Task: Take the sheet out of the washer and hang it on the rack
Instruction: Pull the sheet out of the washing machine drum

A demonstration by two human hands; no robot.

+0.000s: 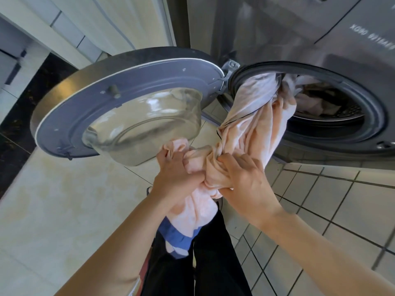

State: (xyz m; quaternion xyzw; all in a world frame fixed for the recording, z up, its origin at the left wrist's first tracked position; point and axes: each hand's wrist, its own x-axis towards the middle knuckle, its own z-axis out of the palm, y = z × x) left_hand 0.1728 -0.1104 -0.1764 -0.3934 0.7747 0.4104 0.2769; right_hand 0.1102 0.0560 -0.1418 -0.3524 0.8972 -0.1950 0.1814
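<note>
1. The peach-pink sheet (254, 124) is partly out of the washer (320, 39). It runs as a twisted rope from the upper left of the drum opening (346, 110) down to both hands. The remainder hangs below them in front of the person's black trousers (213, 253).
2. A blue band (175, 236) shows at the hanging lower end of the sheet.
3. Left hand (175, 176): fingers curled tight, gripping a bunched fold of the sheet.
4. Right hand (248, 182): fingers curled round the twisted part just beside the left hand, gripping it.
5. More pale fabric (310, 103) lies inside the drum; whether it is the same sheet cannot be told.
6. The washer's round door (85, 99) stands swung fully open to the left, its glass bowl facing the person.
7. Pale tiled floor (320, 199) with dark grout lies below the washer.
</note>
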